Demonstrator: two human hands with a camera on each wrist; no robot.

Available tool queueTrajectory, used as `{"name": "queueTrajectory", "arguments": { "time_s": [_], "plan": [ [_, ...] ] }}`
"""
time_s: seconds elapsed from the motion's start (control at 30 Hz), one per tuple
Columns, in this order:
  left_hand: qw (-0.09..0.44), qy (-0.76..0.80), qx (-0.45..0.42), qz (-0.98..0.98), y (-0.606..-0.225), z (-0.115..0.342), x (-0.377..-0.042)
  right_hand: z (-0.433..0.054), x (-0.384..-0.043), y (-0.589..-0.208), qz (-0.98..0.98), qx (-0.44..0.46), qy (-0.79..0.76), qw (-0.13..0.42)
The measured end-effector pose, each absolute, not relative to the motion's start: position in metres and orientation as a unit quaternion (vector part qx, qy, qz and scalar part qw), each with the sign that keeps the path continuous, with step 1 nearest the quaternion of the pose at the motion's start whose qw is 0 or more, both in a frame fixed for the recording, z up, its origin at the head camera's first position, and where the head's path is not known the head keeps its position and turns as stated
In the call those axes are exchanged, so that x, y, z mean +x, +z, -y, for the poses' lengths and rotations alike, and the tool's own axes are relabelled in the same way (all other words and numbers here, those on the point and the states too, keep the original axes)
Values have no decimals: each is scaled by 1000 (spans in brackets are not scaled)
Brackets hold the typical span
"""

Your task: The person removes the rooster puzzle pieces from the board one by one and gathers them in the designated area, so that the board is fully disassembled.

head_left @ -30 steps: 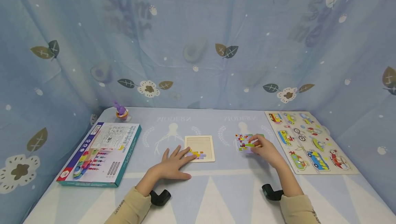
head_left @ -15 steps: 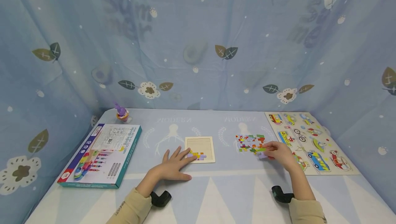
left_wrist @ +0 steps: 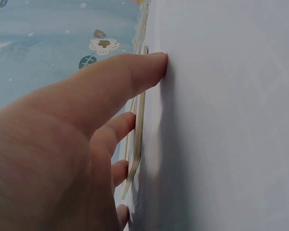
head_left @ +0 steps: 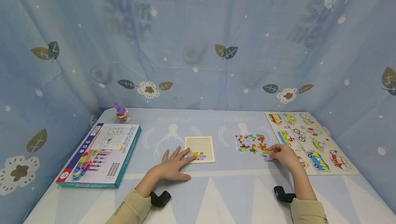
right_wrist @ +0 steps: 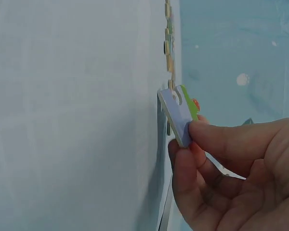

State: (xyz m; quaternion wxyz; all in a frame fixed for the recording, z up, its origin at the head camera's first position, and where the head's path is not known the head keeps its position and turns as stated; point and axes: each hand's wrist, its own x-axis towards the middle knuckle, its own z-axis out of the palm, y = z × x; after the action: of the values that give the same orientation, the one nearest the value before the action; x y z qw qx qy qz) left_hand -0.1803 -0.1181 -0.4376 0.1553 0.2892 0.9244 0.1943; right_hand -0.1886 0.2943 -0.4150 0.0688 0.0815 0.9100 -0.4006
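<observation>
My right hand (head_left: 285, 156) pinches a purple-and-green jigsaw piece (right_wrist: 176, 113) between thumb and fingers. In the right wrist view the piece is tilted, with one edge close to the tabletop. Just left of it in the head view lie several loose jigsaw pieces (head_left: 250, 138) in loose rows. My left hand (head_left: 172, 167) has its fingers spread, the fingertips resting at the left edge of a square wooden puzzle tray (head_left: 213, 148). Along the tray's bottom, yellow-and-purple pieces (head_left: 198, 156) sit together, partly hidden by those fingers. The left wrist view shows fingers (left_wrist: 120, 120) against the tray's side.
A flat wooden board with vehicle pictures (head_left: 304, 141) lies right of the right hand. On the left is a boxed toy set (head_left: 102, 153), with a small purple figurine (head_left: 120, 112) behind it. A blue patterned curtain (head_left: 198, 45) hangs behind the table.
My right hand has moved right from over the loose pieces to their right end and drawn the purple-and-green jigsaw piece slightly away from them. My left hand has stayed at the tray.
</observation>
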Motion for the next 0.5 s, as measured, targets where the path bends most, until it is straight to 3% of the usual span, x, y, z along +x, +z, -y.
{"name": "queueTrajectory", "arguments": {
  "time_s": [0.5],
  "plan": [
    [158, 194, 286, -925, -437, 118, -181, -297, -189, -418, -931, 99, -342, 75]
  ]
}}
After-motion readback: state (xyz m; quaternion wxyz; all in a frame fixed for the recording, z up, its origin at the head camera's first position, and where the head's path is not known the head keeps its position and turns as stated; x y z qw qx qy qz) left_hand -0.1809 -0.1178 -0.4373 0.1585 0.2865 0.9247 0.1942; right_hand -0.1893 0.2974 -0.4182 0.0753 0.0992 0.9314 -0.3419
